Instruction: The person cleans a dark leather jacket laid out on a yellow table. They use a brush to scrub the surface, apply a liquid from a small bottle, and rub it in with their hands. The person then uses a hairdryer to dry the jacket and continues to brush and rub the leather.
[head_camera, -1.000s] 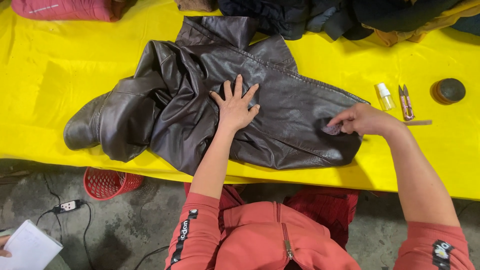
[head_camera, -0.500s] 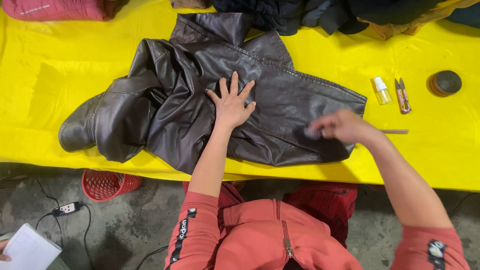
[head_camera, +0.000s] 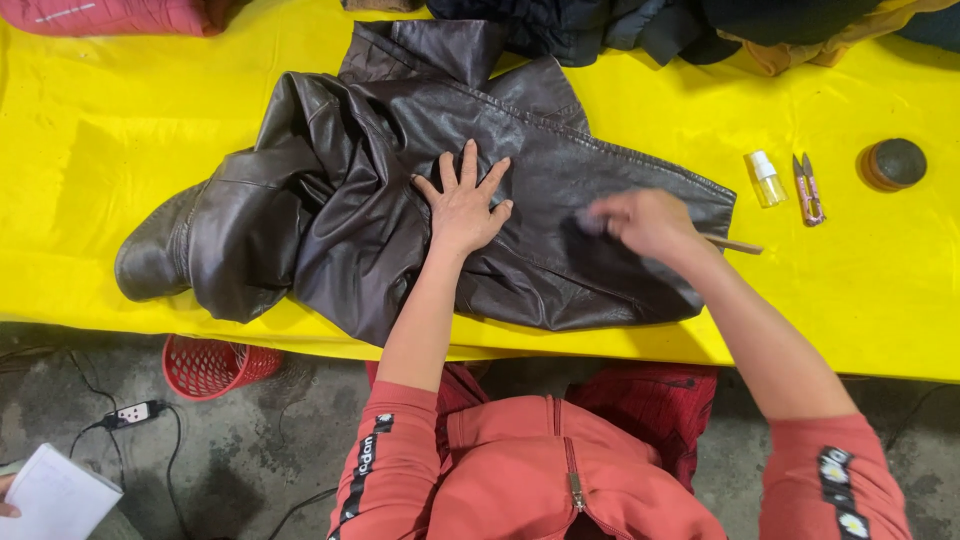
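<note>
A dark brown leather jacket (head_camera: 330, 200) lies spread on a yellow-covered table (head_camera: 90, 130). My left hand (head_camera: 464, 205) presses flat on its middle, fingers apart. My right hand (head_camera: 640, 222) is blurred over the jacket's right part and pinches a small brush; its dark head (head_camera: 588, 219) touches the leather and its thin wooden handle (head_camera: 738, 245) sticks out to the right.
A small spray bottle (head_camera: 766, 180), thread snips (head_camera: 807, 188) and a round brown tin (head_camera: 893, 163) lie right of the jacket. Piled clothes (head_camera: 600, 30) line the far edge. Below the table are a red basket (head_camera: 210, 366), a power strip (head_camera: 135, 412) and another person's hand with paper (head_camera: 55, 495).
My right hand with the brush has moved left and upward across the jacket, from its right hem toward the middle. My left hand has stayed pressed in place.
</note>
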